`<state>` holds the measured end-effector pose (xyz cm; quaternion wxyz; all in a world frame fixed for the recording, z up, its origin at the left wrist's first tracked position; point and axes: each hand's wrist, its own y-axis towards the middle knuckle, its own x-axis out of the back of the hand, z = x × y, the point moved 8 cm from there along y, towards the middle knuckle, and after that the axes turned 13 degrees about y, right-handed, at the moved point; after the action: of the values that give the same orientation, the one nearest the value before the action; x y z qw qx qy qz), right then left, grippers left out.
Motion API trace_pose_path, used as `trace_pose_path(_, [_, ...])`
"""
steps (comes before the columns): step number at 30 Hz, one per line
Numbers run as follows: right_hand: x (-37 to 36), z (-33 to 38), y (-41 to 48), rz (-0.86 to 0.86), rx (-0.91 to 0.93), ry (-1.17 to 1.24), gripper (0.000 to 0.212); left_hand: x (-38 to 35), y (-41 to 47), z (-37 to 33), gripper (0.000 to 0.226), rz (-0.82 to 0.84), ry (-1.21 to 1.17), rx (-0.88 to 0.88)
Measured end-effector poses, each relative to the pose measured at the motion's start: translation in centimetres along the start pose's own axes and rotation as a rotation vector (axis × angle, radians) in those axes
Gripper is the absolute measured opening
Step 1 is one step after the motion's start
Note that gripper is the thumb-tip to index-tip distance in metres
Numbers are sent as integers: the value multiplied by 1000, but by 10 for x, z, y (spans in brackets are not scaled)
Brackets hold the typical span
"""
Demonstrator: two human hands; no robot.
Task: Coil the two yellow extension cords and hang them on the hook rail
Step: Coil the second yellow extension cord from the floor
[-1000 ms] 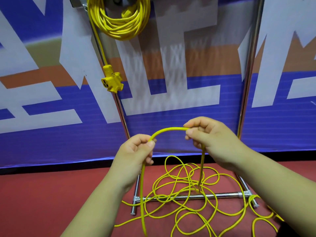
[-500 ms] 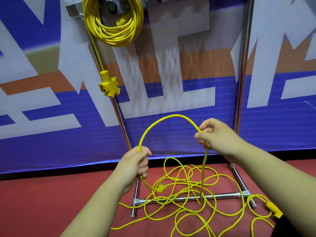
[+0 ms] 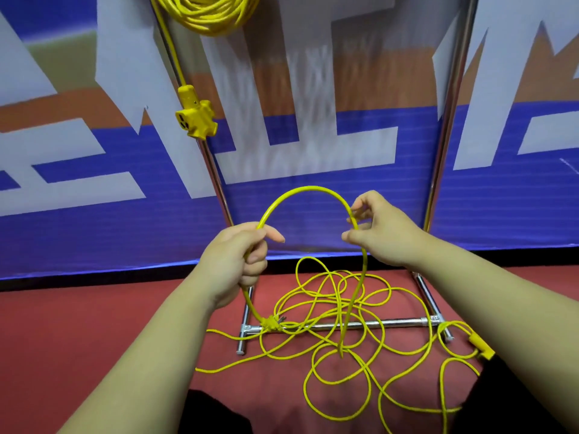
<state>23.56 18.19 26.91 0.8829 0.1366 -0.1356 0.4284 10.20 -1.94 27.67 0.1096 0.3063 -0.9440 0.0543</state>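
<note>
Two yellow cords show in the head view. One coiled cord (image 3: 206,14) hangs at the top edge, against the left post of a metal rack (image 3: 360,324). The frame cuts off its upper part, so what carries it cannot be seen. A single strand drops from it to a yellow socket block (image 3: 195,119), which dangles beside that post.

The loose cord (image 3: 308,188) rises in an arch between the hands. The left hand (image 3: 238,261) has its fingers curled fully round the strand, thumb on top. Below the fist the strand curves down to a plug (image 3: 272,322), which hangs just above or on the rack's bottom bar; which of the two is hard to say. The right hand (image 3: 382,233) is half closed, and the strand passes between its thumb and fingertips. How firmly it pinches cannot be made out, as the strand partly hides the fingertips. From there the strand drops straight into a tangle of loops on the red floor (image 3: 78,339), lying over and around the bottom bar. At the right a yellow connector (image 3: 481,346) lies on the floor, partly hidden behind the right forearm. Some loops run out of the picture at the bottom. A blue, white and orange banner (image 3: 313,151) fills the background behind the rack.
</note>
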Motion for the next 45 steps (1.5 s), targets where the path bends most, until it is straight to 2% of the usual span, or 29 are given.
trace_pose_path(5, [-16,7,-3,6,91,-157,52,-5,-6,1,34,64,53,12])
trace_pose_path(10, [-26,15,-4,-5,172,-167,50,-5,-9,3,31,102,147,49])
trace_pose_path(12, [-33,19,-6,60,195,-140,47,-9,-9,6,25,135,243,56])
trace_pose_path(16, [-60,20,-18,319,194,-130,30,-11,-9,10,16,116,315,51])
trace_pose_path(18, [-60,26,-23,359,151,10,26,-6,-7,11,16,77,287,27])
trace_pose_path(20, [-51,35,-24,325,119,170,25,2,-4,12,15,46,229,-8])
trace_pose_path(22, [-37,44,-22,220,125,272,23,7,-2,16,14,37,213,-24])
trace_pose_path(26, [2,50,-16,-153,133,485,21,-6,3,37,3,156,266,50])
trace_pose_path(29, [25,36,-15,-351,73,626,17,-11,8,49,11,167,299,120])
trace_pose_path(34, [13,25,-18,-330,13,678,11,-32,10,55,30,155,184,160])
trace_pose_path(38, [8,25,-19,-314,4,770,11,-60,9,42,23,170,141,104])
trace_pose_path(41, [6,24,-20,-304,-12,834,11,-79,6,38,19,211,184,78])
trace_pose_path(45, [2,25,-20,-262,-21,844,9,-83,5,32,12,186,224,45])
